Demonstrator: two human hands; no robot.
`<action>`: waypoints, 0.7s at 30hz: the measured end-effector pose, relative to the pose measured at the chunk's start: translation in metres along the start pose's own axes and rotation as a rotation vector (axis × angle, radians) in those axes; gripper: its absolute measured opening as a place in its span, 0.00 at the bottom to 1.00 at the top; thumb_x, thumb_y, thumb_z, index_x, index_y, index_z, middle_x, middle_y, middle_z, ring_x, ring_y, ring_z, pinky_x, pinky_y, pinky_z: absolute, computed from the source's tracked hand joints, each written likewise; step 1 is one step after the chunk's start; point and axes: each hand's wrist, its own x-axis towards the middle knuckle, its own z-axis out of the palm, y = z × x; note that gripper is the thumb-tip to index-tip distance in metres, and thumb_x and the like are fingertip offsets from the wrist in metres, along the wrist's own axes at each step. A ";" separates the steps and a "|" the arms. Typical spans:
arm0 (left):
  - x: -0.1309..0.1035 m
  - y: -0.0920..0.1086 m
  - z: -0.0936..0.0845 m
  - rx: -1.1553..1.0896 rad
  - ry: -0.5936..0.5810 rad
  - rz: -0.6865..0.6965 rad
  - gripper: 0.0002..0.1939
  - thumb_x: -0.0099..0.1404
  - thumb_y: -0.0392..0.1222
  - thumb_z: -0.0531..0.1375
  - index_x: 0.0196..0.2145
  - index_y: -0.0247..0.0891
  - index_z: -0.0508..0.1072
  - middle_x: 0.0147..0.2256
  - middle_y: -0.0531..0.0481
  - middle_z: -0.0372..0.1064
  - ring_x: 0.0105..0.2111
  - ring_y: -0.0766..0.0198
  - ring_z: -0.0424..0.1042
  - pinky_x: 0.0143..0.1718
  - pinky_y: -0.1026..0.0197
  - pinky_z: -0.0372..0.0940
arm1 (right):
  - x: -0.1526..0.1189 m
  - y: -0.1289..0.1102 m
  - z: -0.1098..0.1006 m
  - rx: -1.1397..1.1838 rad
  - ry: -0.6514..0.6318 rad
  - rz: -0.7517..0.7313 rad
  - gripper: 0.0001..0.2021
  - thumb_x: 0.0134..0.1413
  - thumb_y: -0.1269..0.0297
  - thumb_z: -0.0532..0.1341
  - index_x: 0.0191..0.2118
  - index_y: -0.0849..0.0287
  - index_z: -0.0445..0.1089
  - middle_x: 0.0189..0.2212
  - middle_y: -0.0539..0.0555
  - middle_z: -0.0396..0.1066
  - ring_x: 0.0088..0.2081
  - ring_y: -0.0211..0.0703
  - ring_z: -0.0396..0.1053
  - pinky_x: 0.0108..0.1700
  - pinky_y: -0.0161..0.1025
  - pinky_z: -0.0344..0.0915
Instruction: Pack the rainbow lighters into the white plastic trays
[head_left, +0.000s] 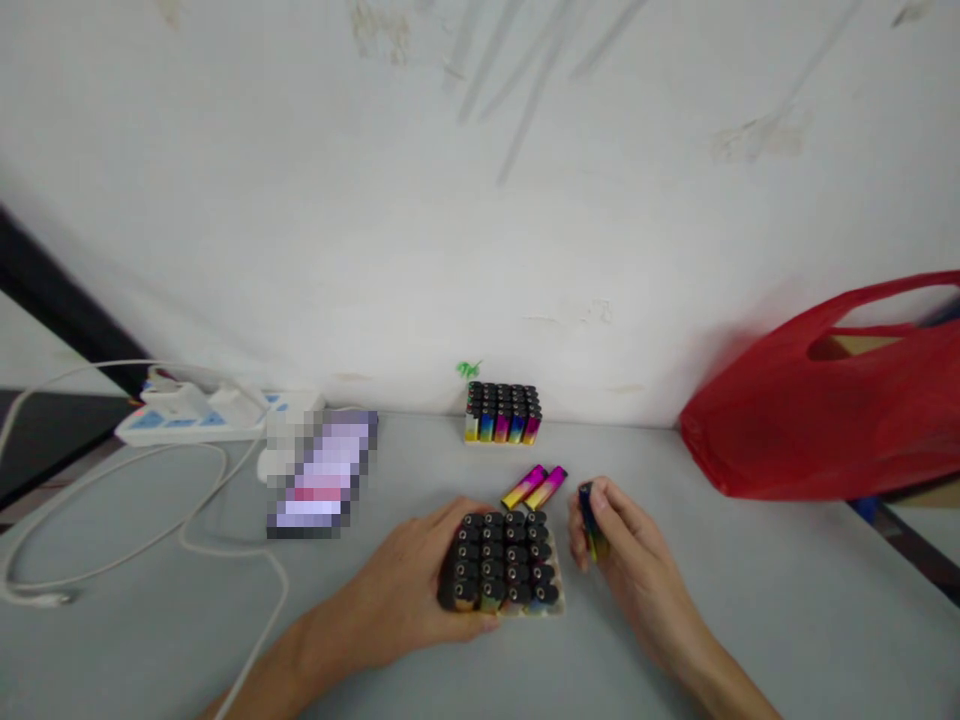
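My left hand is wrapped round the left side of a tray of lighters, which stand upright in rows with their black tops facing up. Between the thumb and fingers of my right hand is a single lighter, dark at the top and yellow-green lower down, just right of the tray. Two pink-and-yellow lighters lie side by side on the table behind the tray. Farther back, against the wall, stands a second tray of lighters with multicoloured bodies.
On the left are a white power strip with plugs, a phone with a blurred screen, and a looped white cable. A red bag sits at the right. The wall closes off the grey table at the back.
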 end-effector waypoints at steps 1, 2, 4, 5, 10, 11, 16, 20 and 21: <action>0.000 0.000 0.000 0.002 0.000 -0.002 0.40 0.57 0.40 0.79 0.63 0.52 0.70 0.59 0.53 0.78 0.58 0.47 0.78 0.59 0.53 0.70 | 0.000 0.001 -0.002 -0.036 0.003 -0.024 0.20 0.72 0.43 0.65 0.36 0.55 0.70 0.32 0.48 0.65 0.33 0.41 0.61 0.37 0.36 0.60; 0.000 0.000 0.000 0.004 0.000 -0.006 0.40 0.56 0.40 0.79 0.63 0.52 0.70 0.59 0.53 0.78 0.58 0.47 0.78 0.59 0.53 0.70 | 0.000 0.002 -0.003 -0.071 0.008 -0.035 0.20 0.71 0.44 0.66 0.36 0.56 0.70 0.33 0.49 0.64 0.35 0.42 0.61 0.39 0.37 0.60; 0.000 0.000 0.000 0.014 0.002 -0.014 0.40 0.56 0.39 0.79 0.62 0.52 0.71 0.59 0.53 0.79 0.57 0.47 0.78 0.59 0.53 0.70 | 0.001 0.003 -0.006 -0.123 0.014 -0.023 0.20 0.70 0.44 0.68 0.35 0.56 0.71 0.32 0.48 0.61 0.35 0.41 0.58 0.37 0.37 0.57; 0.000 0.000 0.000 0.020 0.004 -0.012 0.39 0.56 0.39 0.79 0.62 0.51 0.71 0.58 0.53 0.79 0.57 0.47 0.78 0.58 0.53 0.70 | 0.001 0.003 -0.007 -0.134 0.017 -0.008 0.20 0.69 0.44 0.68 0.35 0.56 0.72 0.32 0.48 0.61 0.34 0.41 0.57 0.36 0.37 0.55; -0.001 -0.003 0.002 0.034 0.014 -0.003 0.38 0.57 0.40 0.79 0.62 0.51 0.71 0.58 0.53 0.79 0.56 0.47 0.79 0.56 0.53 0.71 | 0.004 -0.001 -0.003 -0.174 0.006 -0.017 0.21 0.65 0.42 0.71 0.38 0.56 0.76 0.30 0.48 0.65 0.35 0.43 0.60 0.40 0.39 0.58; -0.001 -0.003 0.002 0.032 0.014 -0.001 0.38 0.57 0.41 0.78 0.62 0.51 0.71 0.58 0.52 0.79 0.56 0.47 0.79 0.56 0.54 0.71 | 0.004 -0.002 -0.002 -0.194 -0.004 -0.029 0.21 0.65 0.42 0.71 0.38 0.57 0.77 0.30 0.48 0.66 0.35 0.43 0.60 0.41 0.39 0.58; -0.001 -0.004 0.003 0.021 0.016 0.004 0.37 0.57 0.41 0.79 0.61 0.51 0.71 0.56 0.53 0.79 0.54 0.48 0.79 0.55 0.54 0.71 | 0.002 -0.002 -0.001 -0.357 -0.028 -0.104 0.17 0.68 0.45 0.69 0.40 0.56 0.79 0.29 0.47 0.65 0.34 0.43 0.61 0.40 0.40 0.58; -0.001 -0.001 0.002 0.040 0.011 -0.016 0.38 0.56 0.39 0.79 0.61 0.50 0.70 0.57 0.53 0.79 0.56 0.48 0.79 0.56 0.53 0.70 | 0.001 -0.001 -0.003 -0.459 -0.056 -0.139 0.15 0.70 0.47 0.68 0.42 0.55 0.81 0.29 0.47 0.64 0.34 0.43 0.62 0.41 0.41 0.59; -0.001 -0.001 0.002 0.041 0.007 -0.018 0.38 0.56 0.40 0.79 0.61 0.50 0.70 0.57 0.53 0.79 0.57 0.47 0.78 0.56 0.53 0.70 | 0.000 -0.002 -0.003 -0.465 -0.062 -0.140 0.15 0.70 0.47 0.68 0.42 0.54 0.81 0.29 0.47 0.65 0.34 0.43 0.62 0.41 0.41 0.59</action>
